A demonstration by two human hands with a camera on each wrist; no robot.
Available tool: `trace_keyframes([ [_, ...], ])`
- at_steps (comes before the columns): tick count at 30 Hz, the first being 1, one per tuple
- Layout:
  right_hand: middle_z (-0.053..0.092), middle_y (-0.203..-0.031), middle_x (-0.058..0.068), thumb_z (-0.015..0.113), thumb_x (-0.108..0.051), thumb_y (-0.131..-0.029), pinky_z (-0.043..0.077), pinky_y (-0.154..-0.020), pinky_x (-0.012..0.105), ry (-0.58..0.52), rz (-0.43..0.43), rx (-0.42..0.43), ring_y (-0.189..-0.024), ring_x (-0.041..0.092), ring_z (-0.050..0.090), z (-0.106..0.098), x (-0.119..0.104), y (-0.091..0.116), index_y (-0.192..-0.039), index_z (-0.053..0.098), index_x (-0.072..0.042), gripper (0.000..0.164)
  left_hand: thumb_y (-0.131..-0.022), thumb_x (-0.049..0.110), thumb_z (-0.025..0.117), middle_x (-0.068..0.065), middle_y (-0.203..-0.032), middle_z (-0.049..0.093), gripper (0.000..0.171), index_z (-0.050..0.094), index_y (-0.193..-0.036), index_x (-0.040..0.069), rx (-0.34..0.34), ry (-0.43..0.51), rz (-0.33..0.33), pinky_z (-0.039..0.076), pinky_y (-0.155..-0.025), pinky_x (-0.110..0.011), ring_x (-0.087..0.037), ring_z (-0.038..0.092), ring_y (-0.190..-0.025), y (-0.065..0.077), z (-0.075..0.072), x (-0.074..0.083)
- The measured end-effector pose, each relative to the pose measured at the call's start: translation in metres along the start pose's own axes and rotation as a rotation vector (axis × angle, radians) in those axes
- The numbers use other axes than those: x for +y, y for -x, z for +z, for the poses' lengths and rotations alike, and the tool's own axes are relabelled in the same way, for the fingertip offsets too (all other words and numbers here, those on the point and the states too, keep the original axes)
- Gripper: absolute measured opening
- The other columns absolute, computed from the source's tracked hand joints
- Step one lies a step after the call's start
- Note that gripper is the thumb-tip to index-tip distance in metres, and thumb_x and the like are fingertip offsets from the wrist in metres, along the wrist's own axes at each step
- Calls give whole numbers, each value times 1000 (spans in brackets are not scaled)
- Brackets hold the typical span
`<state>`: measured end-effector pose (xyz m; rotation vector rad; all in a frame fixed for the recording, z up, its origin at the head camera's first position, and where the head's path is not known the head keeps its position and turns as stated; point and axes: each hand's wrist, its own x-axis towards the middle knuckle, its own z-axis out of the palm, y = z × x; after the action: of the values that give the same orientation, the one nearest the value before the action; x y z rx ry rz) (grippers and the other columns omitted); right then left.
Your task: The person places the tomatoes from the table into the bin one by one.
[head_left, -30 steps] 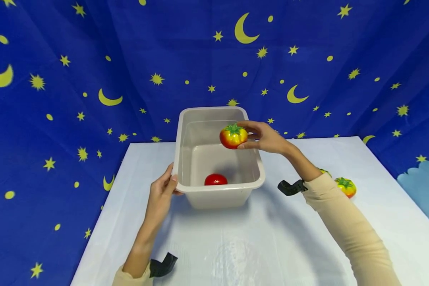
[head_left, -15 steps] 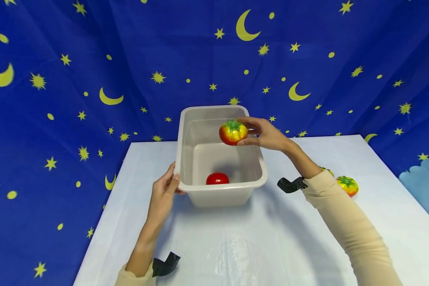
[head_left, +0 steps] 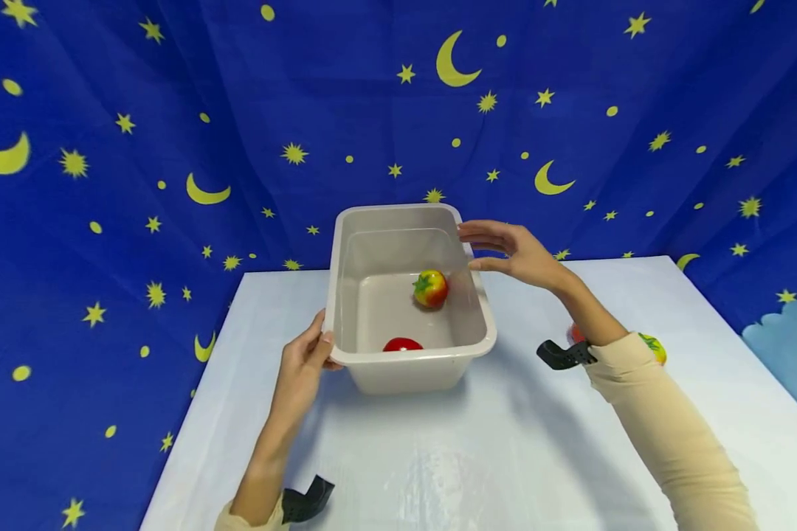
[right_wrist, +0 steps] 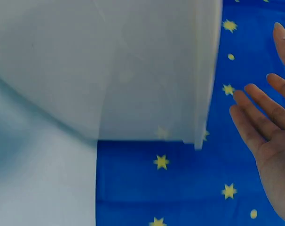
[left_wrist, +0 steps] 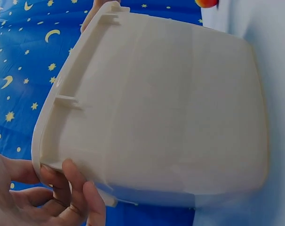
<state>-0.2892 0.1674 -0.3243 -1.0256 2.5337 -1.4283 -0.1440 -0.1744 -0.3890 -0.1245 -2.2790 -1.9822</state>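
A grey plastic bin (head_left: pixel 412 363) stands on the white table. My left hand (head_left: pixel 299 361) grips its near left rim, thumb on top and fingers curled beneath, as the left wrist view shows with the hand (left_wrist: pixel 53 193) at the bin's corner. Inside the bin lies a yellow-red toy tomato (head_left: pixel 432 289), tipped so its green leaves face left. Close to the near wall is a smooth red round thing (head_left: pixel 401 344), partly hidden by the rim. Over the right rim hovers my right hand (head_left: pixel 514 252), fingers spread and holding nothing; the right wrist view shows its bare palm (right_wrist: pixel 274 136).
Right of the bin, another toy tomato (head_left: pixel 655 346) and a red thing (head_left: pixel 575 334) rest on the table (head_left: pixel 398 457), both partly covered by my right arm. A blue cloth (head_left: pixel 372 110) with moons and stars hangs behind the table.
My right hand has let go of the toy tomato, which has dropped to the bin's floor. That hand has drawn back rightward with fingers opened. The left hand keeps its grip on the rim.
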Motion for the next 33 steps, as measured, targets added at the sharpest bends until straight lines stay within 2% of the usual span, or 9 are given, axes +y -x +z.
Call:
trace_keyframes([
  [2,54,-139,20,71,-11,-89,45,-106,36,-3,13,21,-126,31,54,-6,3,6,-142,47,0,60,-104,9,42,-31,-116,61,47,34,-150,2,-3,-5,-12,53,-69,-20,-5,59,-76,1,-1,0],
  [6,55,-138,19,69,-10,-91,47,-100,21,-4,45,65,-122,15,57,-18,10,19,-142,47,-2,57,-105,10,42,-29,-124,59,47,34,-150,3,-11,-4,-19,53,-70,-20,-5,59,-76,1,-1,0],
  [10,54,-138,21,68,-8,-91,47,-97,16,-8,36,91,-118,3,57,-26,13,29,-142,47,-1,55,-104,10,44,-29,-128,58,46,36,-149,4,-7,3,-11,53,-70,-20,-6,59,-76,2,-3,1],
  [16,52,-140,23,66,-5,-91,46,-95,12,20,42,166,-121,6,56,-39,14,54,-142,46,0,55,-104,10,44,-30,-124,60,46,37,-149,5,-9,12,-7,53,-71,-21,-6,60,-75,2,-2,1],
  [20,56,-138,14,65,1,-91,46,-94,11,22,34,210,-119,0,56,-46,20,77,-142,46,2,55,-104,10,43,-30,-126,59,46,37,-149,5,-12,4,-19,53,-71,-20,-5,60,-76,2,0,1],
  [22,58,-137,8,63,5,-90,46,-94,11,12,17,221,-119,1,56,-50,23,88,-142,46,2,55,-104,11,43,-29,-128,59,46,37,-149,5,-11,2,-25,53,-71,-20,-6,60,-75,2,1,2],
  [26,59,-136,2,59,12,-89,48,-93,12,-76,-26,237,-119,5,58,-58,28,108,-141,44,7,54,-104,12,43,-25,-133,57,46,37,-149,6,-13,11,-37,53,-71,-20,-8,58,-75,1,2,5],
  [28,59,-137,4,56,15,-90,48,-93,14,-138,-41,238,-119,7,58,-60,31,117,-141,42,9,54,-104,11,43,-23,-134,57,46,37,-150,7,-11,13,-46,53,-71,-20,-8,58,-74,1,2,5],
  [33,59,-137,5,52,17,-90,49,-93,15,-207,-31,261,-119,8,59,-64,42,137,-141,41,10,53,-104,9,43,-25,-136,55,46,36,-149,4,2,4,-54,53,-69,-19,-5,59,-73,1,4,4],
])
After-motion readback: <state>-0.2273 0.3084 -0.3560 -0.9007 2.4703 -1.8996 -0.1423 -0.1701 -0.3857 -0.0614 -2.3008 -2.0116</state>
